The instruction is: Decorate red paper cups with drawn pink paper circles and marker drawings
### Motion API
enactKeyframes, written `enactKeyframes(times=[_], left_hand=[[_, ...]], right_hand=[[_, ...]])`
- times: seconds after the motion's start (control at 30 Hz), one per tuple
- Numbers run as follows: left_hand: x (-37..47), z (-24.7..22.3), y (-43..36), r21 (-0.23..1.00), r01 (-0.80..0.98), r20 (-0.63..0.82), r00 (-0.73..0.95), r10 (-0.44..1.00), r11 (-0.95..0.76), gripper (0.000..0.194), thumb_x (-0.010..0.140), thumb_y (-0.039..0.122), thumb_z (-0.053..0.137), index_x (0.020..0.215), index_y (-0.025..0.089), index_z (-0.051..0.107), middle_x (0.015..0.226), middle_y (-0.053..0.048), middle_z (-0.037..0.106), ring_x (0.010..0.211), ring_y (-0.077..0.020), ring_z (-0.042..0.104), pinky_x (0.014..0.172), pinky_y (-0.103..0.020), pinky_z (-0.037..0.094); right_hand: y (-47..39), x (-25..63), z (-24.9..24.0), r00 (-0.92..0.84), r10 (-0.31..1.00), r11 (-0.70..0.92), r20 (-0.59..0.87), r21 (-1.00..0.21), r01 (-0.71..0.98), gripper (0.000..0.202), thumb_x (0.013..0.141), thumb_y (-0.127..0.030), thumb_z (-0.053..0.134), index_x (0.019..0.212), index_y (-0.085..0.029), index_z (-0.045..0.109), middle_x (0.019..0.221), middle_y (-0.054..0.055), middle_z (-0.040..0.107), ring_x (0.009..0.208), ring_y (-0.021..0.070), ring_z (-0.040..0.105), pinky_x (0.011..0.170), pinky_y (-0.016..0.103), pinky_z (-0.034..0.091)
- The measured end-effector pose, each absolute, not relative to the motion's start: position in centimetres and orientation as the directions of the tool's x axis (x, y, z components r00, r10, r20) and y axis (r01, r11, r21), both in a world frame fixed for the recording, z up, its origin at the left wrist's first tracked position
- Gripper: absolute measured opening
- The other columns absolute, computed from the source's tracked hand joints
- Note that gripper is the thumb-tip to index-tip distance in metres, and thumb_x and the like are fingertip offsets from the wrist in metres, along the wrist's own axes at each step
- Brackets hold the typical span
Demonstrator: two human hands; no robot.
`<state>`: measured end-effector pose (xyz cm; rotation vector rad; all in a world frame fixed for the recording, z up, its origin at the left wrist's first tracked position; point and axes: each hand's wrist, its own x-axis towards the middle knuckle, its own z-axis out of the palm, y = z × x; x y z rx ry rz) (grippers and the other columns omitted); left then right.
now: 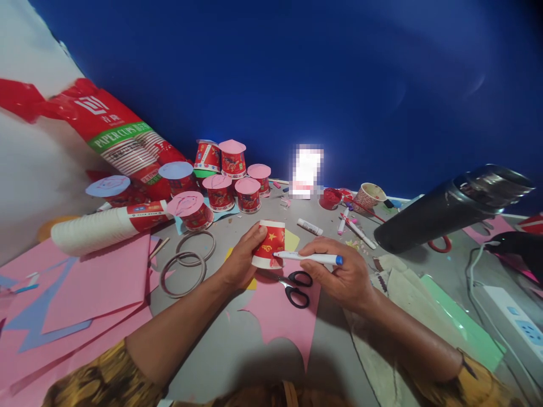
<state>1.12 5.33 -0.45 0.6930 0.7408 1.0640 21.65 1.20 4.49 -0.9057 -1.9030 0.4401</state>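
My left hand [244,257] is closed around a red patterned paper cup [274,240], its white rim facing down. In my right hand [341,274] is a white marker [311,258] with a blue end, held between thumb and fingers. The marker's tip meets the lower part of the cup's side. Just below the cup lie black-handled scissors [297,288], on a pink paper sheet [284,322] with a cut, scalloped edge. Yellow paper [292,240] shows behind the cup.
Several cups with paper discs [218,192] stand at the back left, near stacked cups [95,232], tape rings [183,274] and pink sheets [97,288]. A black bottle [441,212], cloth [394,294] and power strip [517,322] are on the right. A glue stick [309,227] lies behind my right hand.
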Motion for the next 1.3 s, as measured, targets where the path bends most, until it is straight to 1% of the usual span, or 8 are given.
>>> enactKeyframes(times=[0.17,0.37,0.57,0.73,0.87,0.93,1.1,1.3], left_hand=[[1.15,-0.38,5.34,0.8,-0.513,-0.171,0.304,0.937,0.312,0.047,0.082,0.053,0.081,0.109,0.016,0.07,0.085,-0.005,0.072,0.074,-0.0194,0.069,0.069,-0.03,0.057],[1.21,-0.42,5.32,0.793,-0.511,-0.192,0.308,0.932,0.332,0.054,0.08,0.054,0.082,0.116,0.016,0.069,0.09,-0.007,0.074,0.078,-0.022,0.071,0.068,-0.031,0.057],[1.19,-0.63,5.38,0.794,-0.522,-0.176,0.293,0.94,0.312,0.047,0.08,0.051,0.083,0.108,0.016,0.071,0.087,-0.005,0.072,0.076,-0.0192,0.069,0.071,-0.029,0.056],[1.23,-0.51,5.31,0.798,-0.502,-0.197,0.308,0.931,0.335,0.051,0.079,0.054,0.083,0.113,0.018,0.07,0.087,-0.005,0.072,0.077,-0.0209,0.069,0.07,-0.031,0.057],[1.25,-0.29,5.24,0.805,-0.49,-0.188,0.324,0.927,0.335,0.05,0.078,0.054,0.084,0.11,0.018,0.07,0.082,-0.004,0.07,0.072,-0.0192,0.067,0.066,-0.03,0.056],[1.28,-0.26,5.23,0.804,-0.491,-0.187,0.326,0.927,0.335,0.051,0.078,0.054,0.084,0.109,0.017,0.07,0.082,-0.004,0.07,0.071,-0.0186,0.066,0.066,-0.03,0.057],[1.35,-0.29,5.23,0.8,-0.502,-0.186,0.316,0.93,0.33,0.051,0.079,0.053,0.083,0.11,0.016,0.07,0.09,-0.007,0.074,0.078,-0.0222,0.071,0.07,-0.032,0.058],[1.31,-0.29,5.34,0.795,-0.502,-0.191,0.327,0.925,0.341,0.053,0.077,0.054,0.085,0.11,0.016,0.071,0.085,-0.005,0.073,0.072,-0.0199,0.069,0.067,-0.031,0.058]], right_hand=[[1.13,21.71,4.39,-0.354,0.739,0.673,0.573,-0.632,0.384,0.012,0.097,-0.032,0.069,0.094,-0.022,0.076,0.081,0.005,0.079,0.072,0.018,0.074,0.068,0.028,0.058],[1.23,21.64,4.75,-0.303,0.734,0.676,0.607,-0.615,0.406,0.01,0.097,-0.029,0.068,0.096,-0.023,0.076,0.085,0.006,0.08,0.076,0.0197,0.075,0.073,0.03,0.06],[1.16,21.57,4.74,-0.388,0.68,0.733,0.622,-0.58,0.355,0.01,0.099,-0.029,0.066,0.096,-0.022,0.073,0.081,0.005,0.079,0.071,0.0171,0.074,0.069,0.027,0.057],[1.18,21.59,4.83,-0.323,0.715,0.696,0.62,-0.58,0.423,0.014,0.1,-0.032,0.065,0.095,-0.023,0.074,0.081,0.006,0.079,0.073,0.0184,0.074,0.069,0.029,0.057],[1.13,21.55,4.87,-0.365,0.695,0.719,0.62,-0.585,0.376,0.014,0.1,-0.032,0.066,0.095,-0.022,0.074,0.081,0.005,0.078,0.071,0.0171,0.073,0.067,0.027,0.057],[1.16,21.5,4.81,-0.374,0.677,0.736,0.634,-0.568,0.37,0.013,0.1,-0.031,0.066,0.096,-0.022,0.074,0.081,0.004,0.079,0.071,0.0166,0.073,0.067,0.027,0.057],[1.3,21.53,5.0,-0.29,0.678,0.723,0.676,-0.541,0.429,0.009,0.098,-0.024,0.066,0.096,-0.022,0.074,0.084,0.005,0.08,0.076,0.0186,0.076,0.073,0.029,0.059],[1.4,21.46,4.89,-0.351,0.624,0.779,0.698,-0.527,0.339,0.007,0.099,-0.024,0.068,0.097,-0.021,0.074,0.081,0.004,0.079,0.07,0.016,0.074,0.068,0.026,0.057]])
